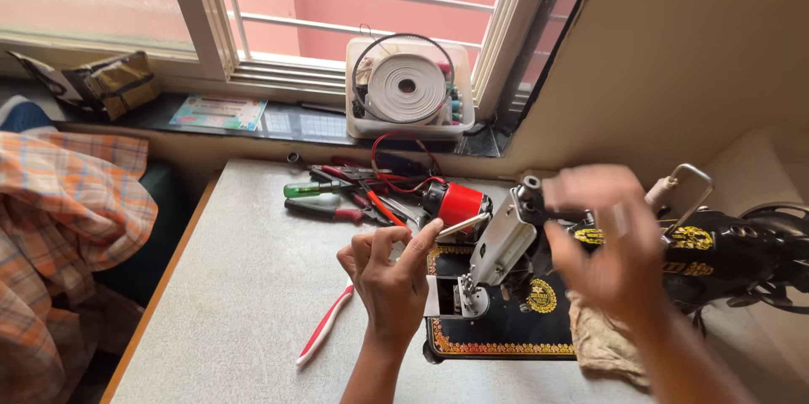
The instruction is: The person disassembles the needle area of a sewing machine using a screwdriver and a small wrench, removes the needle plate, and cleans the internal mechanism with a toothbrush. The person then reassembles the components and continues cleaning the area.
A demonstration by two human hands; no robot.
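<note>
Pinching a small silvery metal piece (459, 226), the left hand (389, 273) lifts it beside the sewing machine's needle head (497, 248); the blurred right hand (611, 240) hangs open, empty.

Left hand (392, 273) pinches small metal piece (462, 225); right hand (607, 240) blurred over sewing machine (590, 286).

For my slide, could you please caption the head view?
Left hand pinches a small metal part beside a black sewing machine; blurred right hand hovers over it.
</note>
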